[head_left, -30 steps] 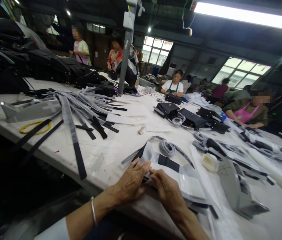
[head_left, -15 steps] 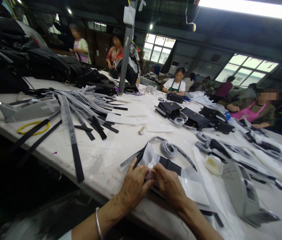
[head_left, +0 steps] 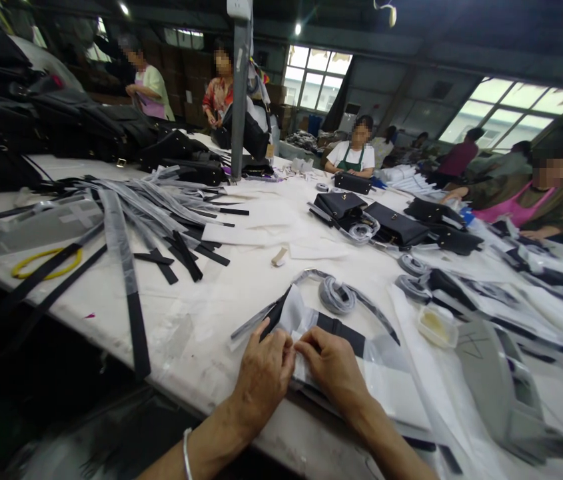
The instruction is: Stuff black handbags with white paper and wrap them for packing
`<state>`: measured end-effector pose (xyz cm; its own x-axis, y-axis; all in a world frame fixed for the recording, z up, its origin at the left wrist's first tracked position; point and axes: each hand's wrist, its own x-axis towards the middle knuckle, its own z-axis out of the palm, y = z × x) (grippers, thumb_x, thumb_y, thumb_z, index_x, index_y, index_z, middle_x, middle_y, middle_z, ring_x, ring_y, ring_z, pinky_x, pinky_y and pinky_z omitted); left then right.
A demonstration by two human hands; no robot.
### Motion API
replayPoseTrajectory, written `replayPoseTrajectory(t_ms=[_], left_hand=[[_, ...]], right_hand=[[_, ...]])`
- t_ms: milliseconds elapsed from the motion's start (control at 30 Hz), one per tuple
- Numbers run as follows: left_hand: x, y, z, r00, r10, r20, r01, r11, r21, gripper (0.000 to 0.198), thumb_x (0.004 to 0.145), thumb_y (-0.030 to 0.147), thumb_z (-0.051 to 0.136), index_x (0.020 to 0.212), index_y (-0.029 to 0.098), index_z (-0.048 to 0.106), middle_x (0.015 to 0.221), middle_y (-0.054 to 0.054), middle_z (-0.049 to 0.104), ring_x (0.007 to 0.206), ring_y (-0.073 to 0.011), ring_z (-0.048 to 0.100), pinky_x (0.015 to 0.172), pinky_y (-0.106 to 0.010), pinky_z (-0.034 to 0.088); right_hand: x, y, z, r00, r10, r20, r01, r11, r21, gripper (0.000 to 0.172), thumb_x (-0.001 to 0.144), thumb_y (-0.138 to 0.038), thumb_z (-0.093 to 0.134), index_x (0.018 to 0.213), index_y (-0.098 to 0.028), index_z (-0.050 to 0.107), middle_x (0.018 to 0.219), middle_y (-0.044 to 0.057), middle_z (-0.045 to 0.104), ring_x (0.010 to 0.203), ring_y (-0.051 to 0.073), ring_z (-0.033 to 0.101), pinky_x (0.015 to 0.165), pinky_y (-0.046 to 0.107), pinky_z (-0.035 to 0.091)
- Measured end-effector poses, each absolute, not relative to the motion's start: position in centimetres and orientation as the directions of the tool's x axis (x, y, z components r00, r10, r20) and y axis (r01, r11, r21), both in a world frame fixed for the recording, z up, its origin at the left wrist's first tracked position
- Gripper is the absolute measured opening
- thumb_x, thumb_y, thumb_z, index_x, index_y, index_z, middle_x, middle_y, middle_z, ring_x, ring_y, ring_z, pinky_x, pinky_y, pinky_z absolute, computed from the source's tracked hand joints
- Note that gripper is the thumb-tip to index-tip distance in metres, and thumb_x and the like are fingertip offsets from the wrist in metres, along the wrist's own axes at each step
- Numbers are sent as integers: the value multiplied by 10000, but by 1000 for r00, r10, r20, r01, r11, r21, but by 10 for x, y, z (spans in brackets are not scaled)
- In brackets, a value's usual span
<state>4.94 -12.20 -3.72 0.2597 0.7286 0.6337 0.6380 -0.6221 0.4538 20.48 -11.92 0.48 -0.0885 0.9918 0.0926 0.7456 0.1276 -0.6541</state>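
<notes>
Fingers bent, my left hand (head_left: pixel 262 373) is closed at the near edge of a black bag piece (head_left: pixel 340 333) with white wrapping. My right hand (head_left: pixel 332 363) meets it there in a pinch. Between the fingertips is a bit of white material (head_left: pixel 301 328), too small to make out fully. Behind the hands lies a coiled wrapped strap (head_left: pixel 337 295), with a longer strap curving around it. White sheeting (head_left: pixel 395 393) extends right of my right hand.
Black and wrapped strips (head_left: pixel 138 333), a yellow ring (head_left: pixel 24 272) and a grey tape dispenser (head_left: pixel 36 223) lie left. Black bags (head_left: pixel 396 225), a small tub (head_left: pixel 437 327) and another dispenser (head_left: pixel 498 380) are right. A post (head_left: pixel 239 100) rises behind; people work around the table.
The view has shifted slightly. My left hand's fingers have drawn in, the pinkish thing between the hands no longer shows, and my right hand's pinch has moved slightly left.
</notes>
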Motion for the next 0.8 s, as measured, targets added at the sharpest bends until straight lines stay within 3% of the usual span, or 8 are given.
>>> replayPoseTrajectory(t_ms=[167,267,367,500,600,800], left_hand=[[49,-121,-41,232,741,630,644,-603,472,55,989,181,438,1040,199,447,865,-11,629,831,-202,656,1023,-543,447],[48,-120,-37,236,727,645,662,-606,441,54,1012,213,409,1046,198,448,802,5,610,762,-193,646,979,-531,476],[43,-124,-28,296,681,670,671,-647,362,98,1018,202,391,1040,195,487,823,-8,625,773,-189,642,973,-501,475],[38,-140,-25,441,561,701,625,-752,209,202,1005,144,412,1119,178,574,1081,-62,681,1116,-211,610,1110,-455,346],[38,-150,-32,496,538,682,641,-756,131,272,1022,182,401,1222,145,582,1136,-72,686,1090,-204,617,1087,-404,347],[42,-154,-38,497,570,654,701,-708,85,309,1031,196,375,1256,136,578,1173,-72,678,1095,-230,603,1081,-430,314]], right_hand=[[204,-122,-4,-72,984,160,831,148,-536,152,875,-220,607,726,-214,580,742,7,659,716,179,614,666,266,385],[203,-122,-4,-87,982,166,855,159,-493,147,866,-200,602,725,-214,567,748,7,649,722,176,614,658,261,381],[202,-120,-4,-91,986,142,860,150,-487,143,868,-190,589,730,-214,563,750,6,647,707,170,614,644,257,378],[203,-120,-5,-110,982,155,858,172,-484,146,876,-182,566,735,-217,562,750,5,649,692,166,604,641,262,375],[204,-119,-5,-108,984,144,861,165,-482,143,871,-179,574,733,-220,576,745,3,657,689,165,606,634,262,369],[202,-113,0,-85,993,84,879,115,-462,130,847,-179,621,722,-211,607,749,20,672,712,179,605,638,271,359]])
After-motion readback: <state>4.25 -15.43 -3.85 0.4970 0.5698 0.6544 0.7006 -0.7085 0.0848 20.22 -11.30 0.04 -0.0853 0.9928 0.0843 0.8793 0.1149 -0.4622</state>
